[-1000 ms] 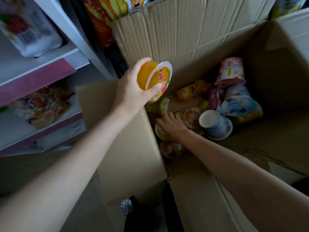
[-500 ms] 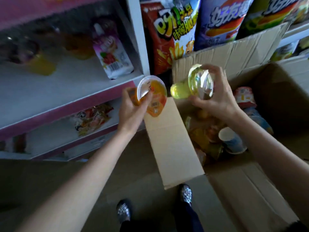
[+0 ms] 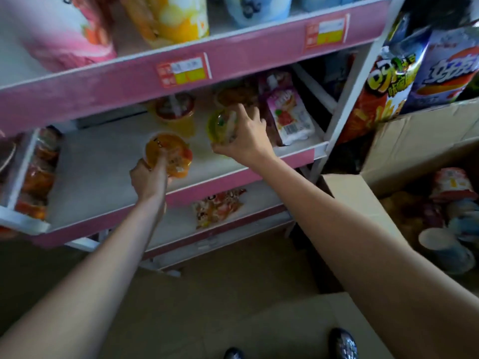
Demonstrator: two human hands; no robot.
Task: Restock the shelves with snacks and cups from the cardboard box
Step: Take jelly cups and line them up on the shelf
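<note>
My left hand (image 3: 149, 177) grips an orange jelly cup (image 3: 171, 154) from below, at the front of the white middle shelf (image 3: 103, 172). My right hand (image 3: 246, 138) holds a yellow-green jelly cup (image 3: 220, 125) over the same shelf, a little further in and to the right. Two more jelly cups (image 3: 176, 110) stand at the back of that shelf. The open cardboard box (image 3: 363, 198) is on the floor at the right, with several cups and snacks (image 3: 451, 224) inside.
A pink-white pouch (image 3: 290, 115) leans at the shelf's right end. Packets sit in a side rack (image 3: 36, 177) on the left and one snack bag (image 3: 217, 206) on the lower shelf. Chip bags (image 3: 388, 81) stand behind the box. My shoes (image 3: 342, 343) are on the floor below.
Both hands have moved up and left from the box to the middle shelf, each carrying its jelly cup. The view has swung from the box to the shelves.
</note>
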